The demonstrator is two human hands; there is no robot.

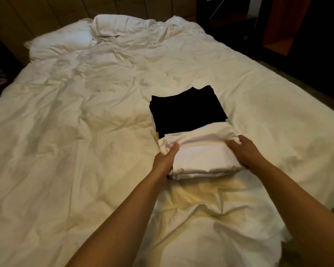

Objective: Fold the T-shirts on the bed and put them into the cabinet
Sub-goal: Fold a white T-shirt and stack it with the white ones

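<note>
Two bare forearms reach in from the near edge over the rumpled white duvet of the bed. Left hand grips the left side of a folded white T-shirt, thumb on top, fingers curled under and hidden. Right hand grips the right side the same way, thumb over the top fold, remaining fingers tucked beneath the cloth. The white T-shirt is a thick folded bundle held between both hands at the near-centre of the bed; whether it is lifted clear or resting on the duvet cannot be told. Its far edge overlaps a folded black T-shirt, which lies flat on the duvet just beyond. Count: two folded shirts, one white, one black. No print or label readable on either. Farther up, two white pillows at the head of the bed. Beyond the right side of the bed, dark wooden furniture, dim, contents unclear.
</note>
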